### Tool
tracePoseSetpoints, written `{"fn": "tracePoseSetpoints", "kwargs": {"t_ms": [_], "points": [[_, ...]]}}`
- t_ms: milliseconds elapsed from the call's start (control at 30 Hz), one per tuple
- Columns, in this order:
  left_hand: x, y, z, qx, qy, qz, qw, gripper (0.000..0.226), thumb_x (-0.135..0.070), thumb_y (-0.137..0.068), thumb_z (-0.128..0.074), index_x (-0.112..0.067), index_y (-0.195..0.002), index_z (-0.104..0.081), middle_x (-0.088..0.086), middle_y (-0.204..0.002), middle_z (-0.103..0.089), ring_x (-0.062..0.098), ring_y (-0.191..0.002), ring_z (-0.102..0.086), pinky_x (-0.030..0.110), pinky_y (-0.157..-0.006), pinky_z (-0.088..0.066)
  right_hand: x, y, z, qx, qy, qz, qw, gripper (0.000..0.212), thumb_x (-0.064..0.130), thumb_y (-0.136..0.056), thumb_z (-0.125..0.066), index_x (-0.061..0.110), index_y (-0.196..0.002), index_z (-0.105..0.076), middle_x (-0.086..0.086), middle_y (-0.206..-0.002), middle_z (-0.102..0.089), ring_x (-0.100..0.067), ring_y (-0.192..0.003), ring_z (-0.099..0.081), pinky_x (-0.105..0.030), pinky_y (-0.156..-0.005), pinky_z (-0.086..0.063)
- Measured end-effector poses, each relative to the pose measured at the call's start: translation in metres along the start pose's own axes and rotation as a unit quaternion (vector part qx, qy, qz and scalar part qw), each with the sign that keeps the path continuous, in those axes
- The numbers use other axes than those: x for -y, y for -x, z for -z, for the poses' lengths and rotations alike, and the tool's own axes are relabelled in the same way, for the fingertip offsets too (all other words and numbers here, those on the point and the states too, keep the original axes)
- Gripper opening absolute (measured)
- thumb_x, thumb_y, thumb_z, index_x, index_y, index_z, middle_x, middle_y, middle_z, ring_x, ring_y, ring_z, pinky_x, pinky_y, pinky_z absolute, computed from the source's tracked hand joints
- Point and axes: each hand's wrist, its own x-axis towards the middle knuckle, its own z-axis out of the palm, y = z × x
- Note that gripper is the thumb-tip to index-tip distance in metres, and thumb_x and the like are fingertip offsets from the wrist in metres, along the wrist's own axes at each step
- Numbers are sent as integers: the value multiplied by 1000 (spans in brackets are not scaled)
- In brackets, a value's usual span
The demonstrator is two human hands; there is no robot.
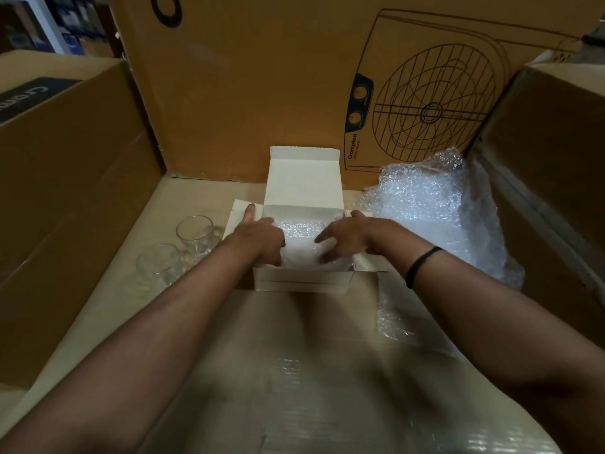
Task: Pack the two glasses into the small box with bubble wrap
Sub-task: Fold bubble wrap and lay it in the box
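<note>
A small white box (302,281) stands open in the middle of the work surface, its lid (304,181) raised at the back. A sheet of bubble wrap (299,245) lies inside it. My left hand (258,239) and my right hand (347,239) are both inside the box, fingers spread and pressing on the wrap. Two clear empty glasses stand upright left of the box: one farther (194,234), one nearer (158,265). Neither hand touches a glass.
A large heap of bubble wrap (438,211) lies right of the box, and a smaller piece (396,319) is in front of it. Big brown cartons wall the space at left (65,178), back (262,86) and right (553,152).
</note>
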Motion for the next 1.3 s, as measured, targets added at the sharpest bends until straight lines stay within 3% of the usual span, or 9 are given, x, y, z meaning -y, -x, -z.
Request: {"fn": "tracePoseSetpoints", "kwargs": {"t_ms": [100, 267, 467, 633, 800, 933, 1033, 1133, 1300], "points": [[3, 0, 3, -39, 20, 6, 999, 36, -41, -80, -61, -27, -113, -67, -7, -132, -58, 15, -138, -31, 56, -109, -2, -12, 11, 16, -85, -97, 24, 991, 66, 59, -83, -65, 34, -142, -48, 2, -147, -49, -24, -135, -44, -42, -113, -29], [-6, -6, 6, -69, -60, 0, 996, 64, -54, -72, -68, -35, -131, -52, -7, -133, -55, 21, -129, -42, 60, -106, -12, 11, -8, 5, -41, 156, 14, 987, 92, 76, -69, -64, 34, -147, -39, 5, -148, -46, -24, -135, -44, -53, -117, -13], [-12, -9, -7, -43, -110, 8, 993, 50, -51, -88, -50, -38, -136, -48, -4, -149, -41, 29, -135, -38, 65, -110, -6, 18, -22, -22, -22, 300, -20, 953, 73, 44, -88, -59, 27, -151, -27, 0, -151, -40, -32, -130, -49, -62, -109, -18], [-8, -5, -6, -70, -104, -16, 992, 47, -46, -87, -54, -36, -134, -52, 0, -147, -44, 25, -133, -40, 65, -111, -9, 21, -11, -4, 36, 177, -35, 983, 82, 53, -87, -63, 34, -155, -21, 1, -158, -32, -31, -144, -31, -60, -116, -5], [-7, 4, 9, -93, -109, 9, 990, 42, -57, -74, -69, -26, -102, -71, -2, -109, -68, 21, -117, -51, 63, -111, -3, 20, 9, 14, 8, 136, -37, 990, 53, 44, -84, -70, 19, -130, -59, -4, -130, -62, -28, -134, -46, -62, -117, 0], [-13, 7, 8, -67, -157, 46, 984, 12, -33, -81, -62, -23, -83, -68, 1, -97, -69, 27, -118, -49, 64, -112, 7, 29, 1, -5, 49, 229, -61, 970, 37, 24, -84, -67, 9, -118, -62, -14, -129, -62, -39, -137, -40, -68, -114, 3], [-15, 7, 2, -43, -175, 52, 982, 16, -26, -88, -51, -24, -77, -63, 0, -101, -70, 32, -129, -40, 63, -110, 13, 33, -1, -14, 29, 270, -56, 961, 29, 13, -84, -60, 10, -113, -63, -16, -127, -61, -43, -133, -41, -67, -115, -2], [-10, 6, 3, -40, -152, 27, 987, 12, -33, -87, -58, -23, -84, -64, -1, -106, -68, 28, -130, -40, 64, -110, 13, 31, 1, -11, 28, 268, -55, 961, 29, 19, -87, -61, 10, -114, -62, -16, -129, -59, -43, -136, -36, -67, -114, -2], [-9, 3, 9, -58, -107, 15, 992, 38, -58, -78, -65, -26, -97, -72, 2, -107, -67, 24, -123, -46, 64, -110, 7, 23, -6, 1, -18, 188, -22, 982, 66, 67, -77, -65, 27, -128, -60, -4, -129, -61, -31, -127, -49, -57, -113, -19]]}}
